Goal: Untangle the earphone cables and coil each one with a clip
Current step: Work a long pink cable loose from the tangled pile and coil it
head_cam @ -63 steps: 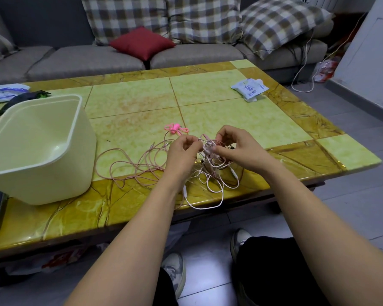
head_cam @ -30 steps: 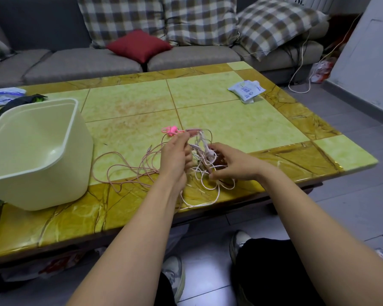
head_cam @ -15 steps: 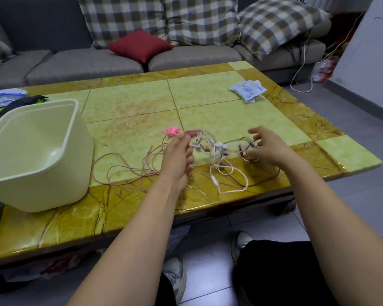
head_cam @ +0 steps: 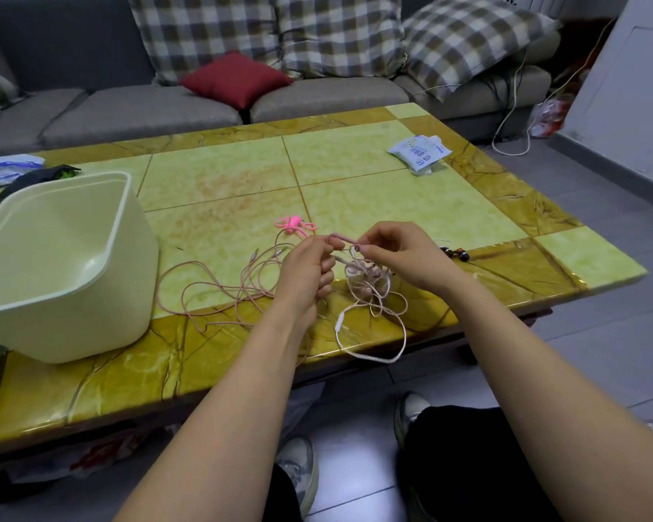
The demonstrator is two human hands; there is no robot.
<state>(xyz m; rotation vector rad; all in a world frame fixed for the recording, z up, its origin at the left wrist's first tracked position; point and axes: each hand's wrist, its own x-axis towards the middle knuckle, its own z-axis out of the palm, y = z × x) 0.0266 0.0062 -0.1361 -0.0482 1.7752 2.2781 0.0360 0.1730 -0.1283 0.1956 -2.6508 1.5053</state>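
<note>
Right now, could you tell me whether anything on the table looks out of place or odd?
The earphone cables are knotted in a clump between the left hand and right hand. One white loop sags to the near edge of the table, where it could slip off. The pink clip lies unused beyond them.

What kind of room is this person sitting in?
Most likely a home living room: a grey sofa with checked cushions and a red cushion stands behind a low tiled coffee table.
</note>
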